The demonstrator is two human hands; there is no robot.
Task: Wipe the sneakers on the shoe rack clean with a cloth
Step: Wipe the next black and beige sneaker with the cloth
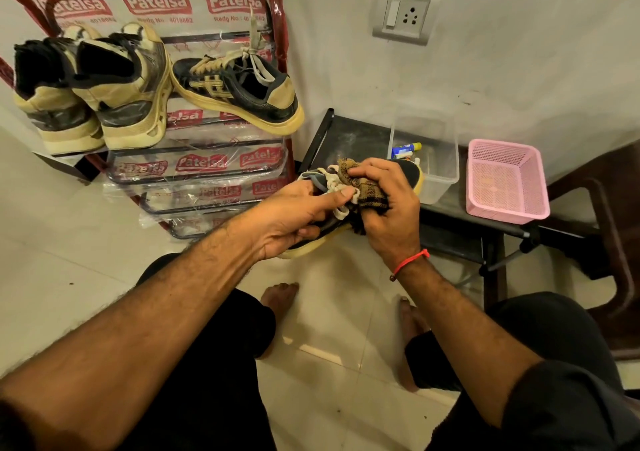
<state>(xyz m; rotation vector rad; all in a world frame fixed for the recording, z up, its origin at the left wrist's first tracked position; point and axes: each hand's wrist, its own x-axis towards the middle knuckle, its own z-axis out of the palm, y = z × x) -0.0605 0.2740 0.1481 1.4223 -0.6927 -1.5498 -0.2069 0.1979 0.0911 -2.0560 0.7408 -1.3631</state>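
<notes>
1. My left hand (291, 220) grips a sneaker (414, 175) from below, fingers curled under its yellowed sole, thumb lying along the laces on top.
2. My right hand (388, 208) is bunched around a brown cloth (360, 187), fingers curled and pressing it onto the top of the sneaker beside the laces.
3. The sneaker is in the air in front of my knees, toe pointing away towards a black table (349, 139).
4. The rack (194, 170), still in printed plastic, stands to the left against the wall.
5. On its upper shelf sit a pair (100, 94) of beige-and-black shoes, heels toward me, and next to them a shoe (239, 90) matching mine, lying sideways.
6. On the table are a clear tub (440, 170) and, just beside it, a pink basket (505, 180).
</notes>
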